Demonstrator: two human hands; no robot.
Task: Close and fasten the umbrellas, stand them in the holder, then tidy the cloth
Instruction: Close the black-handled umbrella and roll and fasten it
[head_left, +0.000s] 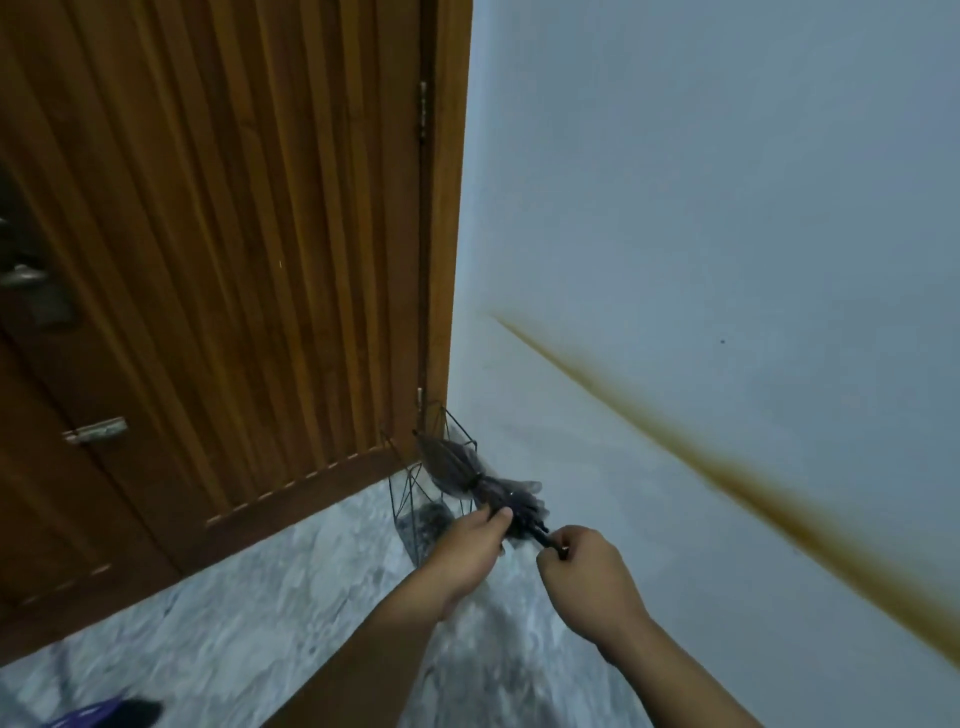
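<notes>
Wooden door (218, 249) at left; wire holder (415, 499) in the corner by the wall (701, 182). Folded umbrella (467, 475) slanted, tip over the holder's rim. Left hand (470, 545) gripping its canopy, right hand (587, 577) curled round its handle, over marble floor (234, 613)

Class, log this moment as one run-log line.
stage: stowing | left hand: holds folded dark umbrella | right hand: grips its handle | tip: at black wire holder | place: by wooden door

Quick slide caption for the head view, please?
Both hands, left and right, grip a folded dark umbrella over the wire holder beside the wooden door.
</notes>
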